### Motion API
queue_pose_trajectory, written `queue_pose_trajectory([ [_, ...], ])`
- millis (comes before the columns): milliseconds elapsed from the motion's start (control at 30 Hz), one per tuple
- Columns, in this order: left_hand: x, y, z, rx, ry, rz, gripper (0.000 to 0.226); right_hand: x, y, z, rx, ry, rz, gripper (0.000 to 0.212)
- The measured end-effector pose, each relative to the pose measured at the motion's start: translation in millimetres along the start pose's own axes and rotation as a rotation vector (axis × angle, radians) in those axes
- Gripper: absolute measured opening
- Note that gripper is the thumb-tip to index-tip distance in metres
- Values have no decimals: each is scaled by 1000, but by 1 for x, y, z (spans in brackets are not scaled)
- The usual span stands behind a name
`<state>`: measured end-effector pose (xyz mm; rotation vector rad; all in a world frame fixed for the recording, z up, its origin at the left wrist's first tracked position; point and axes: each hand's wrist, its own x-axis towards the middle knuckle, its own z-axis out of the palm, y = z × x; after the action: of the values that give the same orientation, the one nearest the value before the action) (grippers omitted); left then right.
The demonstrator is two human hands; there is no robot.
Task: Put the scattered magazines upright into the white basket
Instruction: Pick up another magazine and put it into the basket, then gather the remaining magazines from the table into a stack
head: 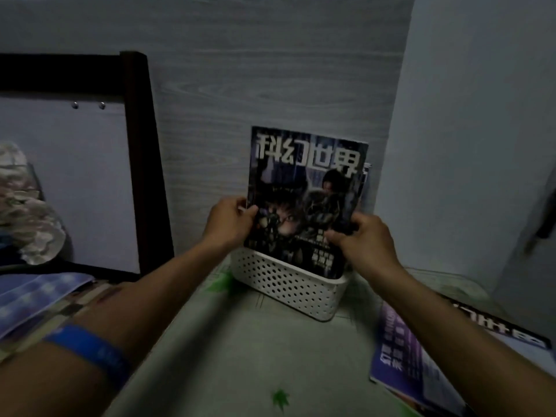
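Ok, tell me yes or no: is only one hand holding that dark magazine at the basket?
No: the left hand and right hand both grip the dark magazine standing in the white basket.

Left hand (pixel 230 221), right hand (pixel 361 239), both gripping.

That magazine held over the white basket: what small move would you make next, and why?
Probably lower it the rest of the way. The magazine stands upright with its bottom edge already inside the basket, the left hand and right hand pinching its sides. Then let go; another magazine still lies on the bed.
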<state>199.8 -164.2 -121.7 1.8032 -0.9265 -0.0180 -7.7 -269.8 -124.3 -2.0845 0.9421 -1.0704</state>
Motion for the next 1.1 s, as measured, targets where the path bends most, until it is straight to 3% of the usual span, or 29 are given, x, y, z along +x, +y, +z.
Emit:
queue_pose_trajectory([
  [100, -7, -29, 15, 97, -32, 11, 10, -10, 13, 13, -145, 19, -102, 20],
  [233, -9, -35, 13, -30, -13, -2, 68, -18, 18, 22, -192, 155, -156, 37],
  [267, -11, -35, 9, -74, -5, -7, 73, -20, 18, 25, -171, 197, -147, 43],
  [400, -31, -35, 2, -167, -77, -29, 41, -21, 18, 30, -183, 246, -65, 41],
  [500, -49, -28, 6, 15, -174, 74, 14, -21, 14, 16, -134, 120, -48, 36],
  [567, -64, -23, 9, 161, -207, 154, 21, -33, 9, -1, 0, 63, -24, 23],
  [667, -107, -20, 12, 318, -253, 284, 58, -70, 17, -39, 74, -19, 3, 12],
  [733, -146, -12, 18, 343, -236, 356, 49, -111, 35, -76, -9, -128, 10, 11],
  [833, -196, 11, 34, 308, -367, 436, 25, -178, 67, -141, -213, -247, 73, 13],
  [967, -244, 60, 63, 227, -584, 447, 16, -243, 96, -218, -542, -164, 146, 18],
  [1100, -282, 95, 88, 172, -773, 323, 20, -276, 115, -255, -738, -181, 399, 52],
])
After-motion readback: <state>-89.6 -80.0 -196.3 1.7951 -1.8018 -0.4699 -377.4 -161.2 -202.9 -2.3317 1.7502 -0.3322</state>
